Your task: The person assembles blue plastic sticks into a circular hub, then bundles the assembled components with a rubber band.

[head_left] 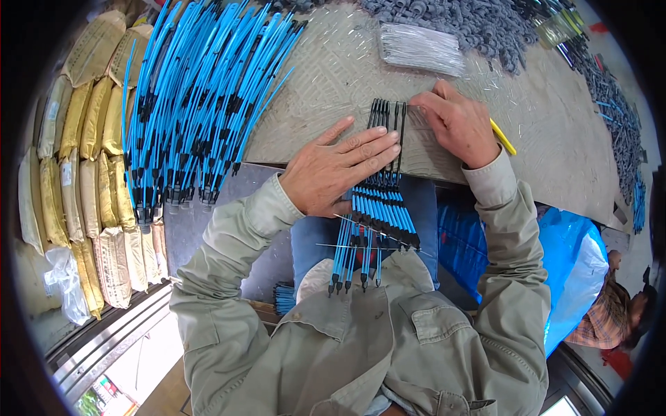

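Note:
A fanned row of slim blue-and-black rods [381, 208] reaches from the table's front edge down over my lap. My left hand [340, 166] lies across their black upper part, its fingers stretched out and resting flat on them. Beside the black tips my right hand [458, 125] is closed, thumb and forefinger pinched at the end of what looks like a thin wire running along the tips; the pinched end itself is hidden. Lower down, thin pale wires [354, 246] cross the blue rods.
Many blue-and-black rods [208, 90] lie piled at the left of the table [312, 83]. A clear bundle of thin pale pins [423, 50] sits at the back near grey parts [472, 24]. A yellow-handled tool [503, 137] is by my right wrist. Stacked sacks [83, 159] stand left; another person [607, 315] is right.

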Demonstrator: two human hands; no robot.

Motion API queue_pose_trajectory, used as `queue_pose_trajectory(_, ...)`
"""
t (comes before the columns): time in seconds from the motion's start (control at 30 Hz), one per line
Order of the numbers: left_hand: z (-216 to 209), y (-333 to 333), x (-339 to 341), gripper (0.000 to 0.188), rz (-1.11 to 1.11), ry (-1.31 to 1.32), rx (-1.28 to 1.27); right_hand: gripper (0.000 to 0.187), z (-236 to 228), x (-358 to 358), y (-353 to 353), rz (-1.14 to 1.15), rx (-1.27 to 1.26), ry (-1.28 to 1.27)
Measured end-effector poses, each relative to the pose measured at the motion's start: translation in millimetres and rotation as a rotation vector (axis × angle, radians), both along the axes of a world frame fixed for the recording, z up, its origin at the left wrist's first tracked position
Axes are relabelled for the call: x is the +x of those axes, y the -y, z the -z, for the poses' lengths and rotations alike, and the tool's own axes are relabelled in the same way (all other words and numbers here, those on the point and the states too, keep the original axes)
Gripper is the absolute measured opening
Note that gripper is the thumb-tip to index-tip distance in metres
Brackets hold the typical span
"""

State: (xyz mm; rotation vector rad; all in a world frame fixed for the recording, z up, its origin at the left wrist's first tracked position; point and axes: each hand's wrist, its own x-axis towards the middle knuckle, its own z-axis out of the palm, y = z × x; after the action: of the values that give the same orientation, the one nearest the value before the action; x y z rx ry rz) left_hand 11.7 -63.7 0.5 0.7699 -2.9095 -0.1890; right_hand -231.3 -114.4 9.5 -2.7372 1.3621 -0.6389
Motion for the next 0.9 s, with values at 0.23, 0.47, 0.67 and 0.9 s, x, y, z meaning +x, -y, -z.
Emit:
queue_pose_trajectory(0.23,-1.7,3.0,0.0,0.101,0.025,0.015,0.004,0.013,1.0,0.8,-2.1,0.01,0.016,0.023)
queue_pose_trajectory(0.47,-0.5,4.7,-4.7,0.09,0.028,-0.019,0.008,0.014,4.7,-0.9,-2.9,-0.011,0.071,0.051)
queue_pose_trajectory(0.67,-3.0,4.8,-5.7,0.08,0.019,-0.056,0.032,0.014,8.0,3.0,0.9,-0.022,0.013,0.04)
queue_pose_trajectory(0.9,-3.8,5.2,-4.7,0.073,0.043,-0.058,0.029,0.014,6.8,2.9,1.5,-0.011,-0.014,0.003)
